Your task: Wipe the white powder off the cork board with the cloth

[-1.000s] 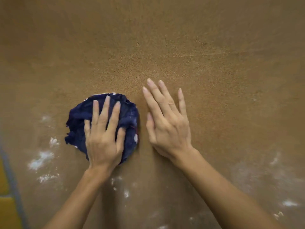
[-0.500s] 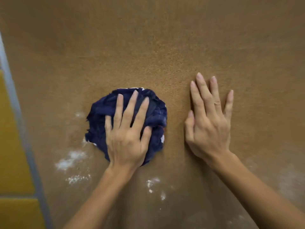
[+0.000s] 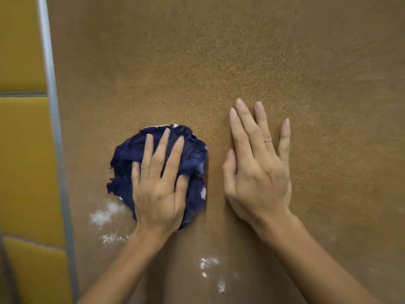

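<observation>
First, at the near edge of the cork board (image 3: 219,62), two bare forearms come in from below. Between them lies a short trail of white powder (image 3: 206,262) in small clumps, with one more clump (image 3: 221,287) closer to the near edge. Left of the left forearm there is a thin scatter (image 3: 114,238). Just beyond it is a larger smeared patch (image 3: 105,212), right at the cloth's near-left rim; cannot tell whether it touches.

Mid board: the left hand (image 3: 157,194) lies flat on the cloth (image 3: 131,159), a dark blue crumpled wad with a few pale spots, bunched into a rough round. Its fingers (image 3: 163,148) are straight and slightly spread, pressing down, and the thumb lies along the cloth's right side. The hand hides the near-right part of the cloth. The cloth sits left of the board's middle, inside the left edge.

The right hand (image 3: 258,183) is flat on bare cork just beside the cloth and holds nothing. A narrow strip of cork shows between thumb and cloth, so they do not touch. Its fingers (image 3: 243,128) are straight: three lie close together and the little finger is set apart. There is a thin ring (image 3: 267,140) on the ring finger.

Farther out, plain cork runs to the top of view, its grain blurred toward the sides.

A grey metal strip (image 3: 52,106) frames the left edge of the board. Beyond it are yellow panels (image 3: 22,150) split by dark seams. A dark shape (image 3: 6,260) shows near the bottom left of view; cannot tell what it is.
</observation>
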Motion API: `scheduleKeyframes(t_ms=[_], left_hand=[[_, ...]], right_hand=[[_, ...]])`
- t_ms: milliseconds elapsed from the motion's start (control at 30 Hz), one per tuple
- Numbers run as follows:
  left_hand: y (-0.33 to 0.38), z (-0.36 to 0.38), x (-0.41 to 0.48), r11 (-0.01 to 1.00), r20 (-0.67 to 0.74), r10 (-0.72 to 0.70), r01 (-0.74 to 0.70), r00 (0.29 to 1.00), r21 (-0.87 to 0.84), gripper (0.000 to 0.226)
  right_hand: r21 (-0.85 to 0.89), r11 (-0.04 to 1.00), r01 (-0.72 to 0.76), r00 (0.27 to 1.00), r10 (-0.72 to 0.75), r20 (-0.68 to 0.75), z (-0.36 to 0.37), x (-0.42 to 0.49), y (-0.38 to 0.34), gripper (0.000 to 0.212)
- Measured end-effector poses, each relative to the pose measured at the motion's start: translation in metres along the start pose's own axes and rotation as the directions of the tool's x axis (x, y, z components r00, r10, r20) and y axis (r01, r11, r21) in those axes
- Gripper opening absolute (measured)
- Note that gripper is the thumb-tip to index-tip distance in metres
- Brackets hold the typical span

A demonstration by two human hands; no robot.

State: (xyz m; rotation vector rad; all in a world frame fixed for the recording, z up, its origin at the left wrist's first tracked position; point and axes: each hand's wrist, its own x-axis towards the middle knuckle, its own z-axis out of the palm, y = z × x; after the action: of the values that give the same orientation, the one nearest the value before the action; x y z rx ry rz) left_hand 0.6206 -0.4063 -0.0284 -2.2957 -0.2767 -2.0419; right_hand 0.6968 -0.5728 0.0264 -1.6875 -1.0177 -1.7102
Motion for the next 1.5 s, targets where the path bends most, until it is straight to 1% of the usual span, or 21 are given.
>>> scheduleKeyframes(t_ms=[67,133,167,233,300,367,400,433,500,600,633,767,833,900,1000,1033,1133,1200,1267,1367,1500], left_hand=[[-0.008,0.002,0.004,0.976,-0.049,-0.218,0.217,0.975,-0.034,0.054],[-0.005,0.004,-0.004,0.898,-0.067,-0.439,0.434,0.896,-0.078,0.055],[0.002,0.006,-0.012,0.872,-0.065,-0.488,0.482,0.87,-0.087,0.055],[0.023,0.008,-0.019,0.921,-0.035,-0.388,0.385,0.921,-0.067,0.056],[0.043,0.008,-0.007,0.997,0.037,-0.051,0.054,0.998,-0.061,0.056],[0.047,0.009,0.018,0.975,0.053,0.223,-0.221,0.973,-0.033,0.053],[0.046,0.009,0.028,0.968,0.045,0.25,-0.249,0.967,-0.021,0.052],[0.043,0.009,0.032,0.978,0.031,0.206,-0.205,0.978,-0.025,0.052],[0.036,0.008,0.019,0.999,0.003,0.001,0.0,1.0,-0.055,0.054],[0.029,0.006,-0.015,0.963,-0.04,-0.261,0.258,0.964,-0.083,0.055],[0.025,0.006,-0.017,0.962,-0.036,-0.264,0.26,0.964,-0.087,0.055],[-0.013,-0.005,0.022,0.998,-0.007,-0.016,0.015,1.0,-0.068,0.054],[-0.038,-0.012,0.036,0.997,-0.008,-0.015,0.014,1.0,-0.07,0.055],[-0.063,-0.016,0.026,0.987,-0.03,-0.143,0.141,0.989,-0.075,0.055],[-0.085,-0.016,-0.02,0.882,-0.059,-0.469,0.465,0.881,-0.074,0.058],[-0.084,-0.014,-0.038,0.878,-0.042,-0.478,0.476,0.877,-0.049,0.059],[-0.075,-0.01,-0.059,0.968,0.037,-0.248,0.249,0.968,-0.038,0.061],[-0.089,-0.015,-0.031,0.994,0.065,-0.087,0.091,0.994,-0.062,0.061],[-0.111,-0.02,0.006,0.997,0.043,-0.043,0.046,0.998,-0.064,0.059],[-0.132,-0.02,0.025,0.976,-0.054,-0.201,0.195,0.978,-0.092,0.056],[-0.118,-0.015,-0.053,0.937,-0.071,-0.348,0.345,0.935,-0.054,0.058]], right_hand=[[-0.031,0.999,-0.009,1.0,0.009,0.007,0.003,0.0,0.002,0.062],[-0.05,0.999,0.02,1.0,-0.019,0.025,0.003,-0.003,0.007,0.063],[-0.037,0.999,0.022,0.999,-0.021,0.024,0.002,-0.005,0.008,0.064],[0.046,0.999,-0.005,1.0,0.005,-0.001,0.002,-0.005,0.007,0.065],[0.139,0.99,-0.034,0.999,0.038,-0.025,0.001,-0.007,0.006,0.062],[0.193,0.981,-0.038,0.998,0.048,-0.049,0.002,-0.009,0.006,0.058],[0.207,0.978,-0.036,0.998,0.047,-0.049,0.002,-0.009,0.007,0.055],[0.216,0.976,-0.04,0.998,0.052,-0.047,0.001,-0.01,0.007,0.053],[0.202,0.978,-0.051,0.997,0.062,-0.048,-0.001,-0.007,0.005,0.05],[0.071,0.997,-0.032,0.999,0.033,-0.012,-0.002,-0.006,-0.002,0.057],[0.024,1.0,-0.018,1.0,0.018,-0.001,-0.001,-0.006,-0.006,0.06],[-0.021,0.998,0.055,0.998,-0.054,0.041,0.009,-0.001,-0.034,0.066],[-0.001,0.997,0.074,0.994,-0.073,0.083,0.015,0.0,-0.052,0.066],[0.009,0.998,0.063,0.989,-0.064,0.132,0.019,-0.002,-0.059,0.065],[-0.051,0.995,0.082,0.979,-0.07,0.192,0.02,-0.009,-0.052,0.065],[-0.069,0.992,0.103,0.974,-0.087,0.208,0.019,-0.012,-0.049,0.065],[-0.11,0.987,0.119,0.973,-0.095,0.209,0.021,-0.016,-0.046,0.064],[-0.152,0.981,0.116,0.978,-0.087,0.189,0.024,-0.017,-0.047,0.062],[-0.185,0.974,0.132,0.98,-0.1,0.173,0.027,-0.019,-0.047,0.061],[-0.208,0.968,0.141,0.981,-0.109,0.159,0.029,-0.023,-0.044,0.061],[-0.202,0.969,0.139,0.982,-0.109,0.152,0.03,-0.024,-0.043,0.06]])
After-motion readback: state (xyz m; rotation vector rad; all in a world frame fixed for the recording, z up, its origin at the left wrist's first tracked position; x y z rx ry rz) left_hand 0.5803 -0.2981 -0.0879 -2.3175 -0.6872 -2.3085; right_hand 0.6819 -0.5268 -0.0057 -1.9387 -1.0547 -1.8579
